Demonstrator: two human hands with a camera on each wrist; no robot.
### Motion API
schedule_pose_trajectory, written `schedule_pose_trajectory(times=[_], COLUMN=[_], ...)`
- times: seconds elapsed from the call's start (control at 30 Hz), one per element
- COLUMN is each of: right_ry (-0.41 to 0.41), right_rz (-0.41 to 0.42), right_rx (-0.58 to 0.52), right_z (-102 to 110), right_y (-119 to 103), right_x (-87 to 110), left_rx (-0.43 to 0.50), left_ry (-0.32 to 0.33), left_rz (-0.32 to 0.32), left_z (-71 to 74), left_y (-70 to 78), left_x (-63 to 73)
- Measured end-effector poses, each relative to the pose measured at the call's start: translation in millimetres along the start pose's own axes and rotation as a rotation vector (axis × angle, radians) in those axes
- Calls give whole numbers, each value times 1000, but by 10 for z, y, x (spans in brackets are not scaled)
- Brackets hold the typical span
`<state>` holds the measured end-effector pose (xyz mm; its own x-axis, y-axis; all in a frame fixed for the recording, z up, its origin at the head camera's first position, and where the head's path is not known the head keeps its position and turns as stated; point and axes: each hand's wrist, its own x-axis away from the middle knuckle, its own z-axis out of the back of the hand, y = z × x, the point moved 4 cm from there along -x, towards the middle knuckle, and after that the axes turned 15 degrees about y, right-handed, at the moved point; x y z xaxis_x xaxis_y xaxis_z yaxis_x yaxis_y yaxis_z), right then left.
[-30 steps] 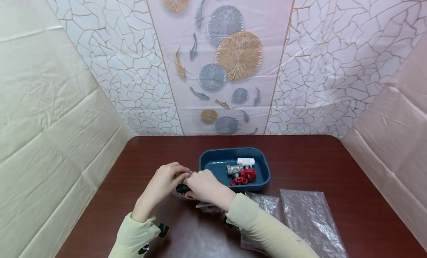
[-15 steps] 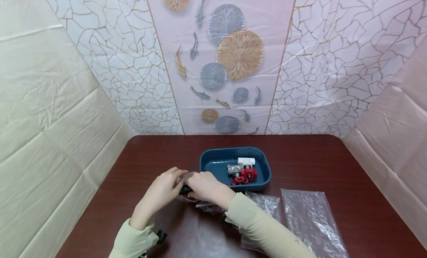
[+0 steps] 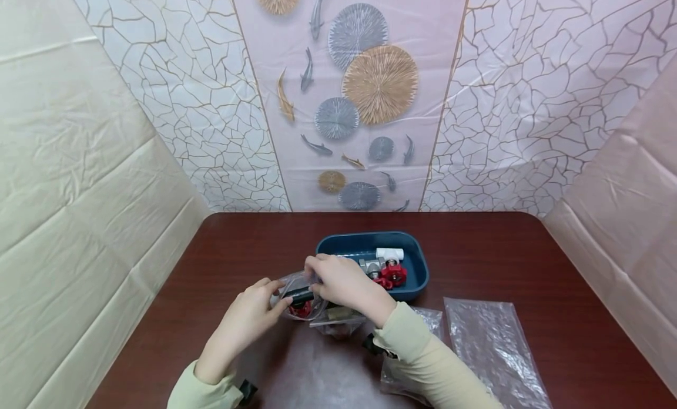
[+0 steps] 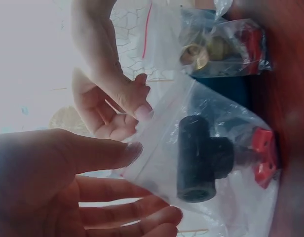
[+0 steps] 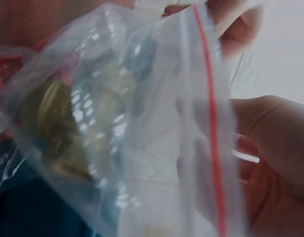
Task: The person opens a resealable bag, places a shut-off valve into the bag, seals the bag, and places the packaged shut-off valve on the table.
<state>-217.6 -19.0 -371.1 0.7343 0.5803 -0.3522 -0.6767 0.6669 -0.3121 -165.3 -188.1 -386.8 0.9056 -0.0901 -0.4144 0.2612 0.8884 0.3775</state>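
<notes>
A clear zip-lock bag (image 4: 226, 197) holds a black tee fitting (image 4: 194, 160) and a red part like a valve handwheel (image 4: 263, 157). My left hand (image 3: 248, 315) pinches the left side of its mouth between thumb and fingers. At the other side of the mouth, my right hand (image 3: 346, 282) pinches the plastic with its thumb and fingers. A second zip-lock bag (image 3: 335, 322) sits just below my right hand, holding a brass valve (image 4: 206, 54) with a red handle. In the right wrist view this bag blurs and partly covers the hand.
Behind my hands stands a blue bin (image 3: 418, 250) with a white fitting (image 3: 390, 254), a metal valve (image 3: 371, 266) and red handwheels (image 3: 394, 275). Flat clear bags lie on the right: one plastic bag (image 3: 492, 344) and another bag (image 3: 396, 376) partly under my right sleeve.
My right hand has moved up and right, and my left hand down and left. The bag with the black tee now shows between them, and more of the second bag is visible.
</notes>
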Motion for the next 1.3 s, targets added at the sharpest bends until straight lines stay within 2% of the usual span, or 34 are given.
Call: schedule_pose_trajectory(times=[0.1, 0.23, 0.43, 0.63, 0.93, 1.17, 1.3], right_ry=[-39, -96, -58, -6, -52, -68, -56], right_rz=[-56, -45, 9, -1, -58, -75, -103], right_rx=[3, 45, 88, 65, -4, -109, -169], right_z=[-45, -182, -274, -228, -226, -135, -74], right_y=[64, 106, 112, 96, 66, 19, -2], right_x=[12, 29, 28, -2, 1, -3, -16], left_rx=[-1, 9, 87, 145, 101, 73, 79], left_ry=[-13, -39, -82, -87, -37, 55, 51], left_rz=[16, 32, 38, 76, 73, 41, 46], left_z=[-27, -119, -285, -326, -357, -333, -274], left_y=[-5, -59, -166, -200, -203, -232, -245], left_x=[11, 26, 22, 9, 5, -10, -36])
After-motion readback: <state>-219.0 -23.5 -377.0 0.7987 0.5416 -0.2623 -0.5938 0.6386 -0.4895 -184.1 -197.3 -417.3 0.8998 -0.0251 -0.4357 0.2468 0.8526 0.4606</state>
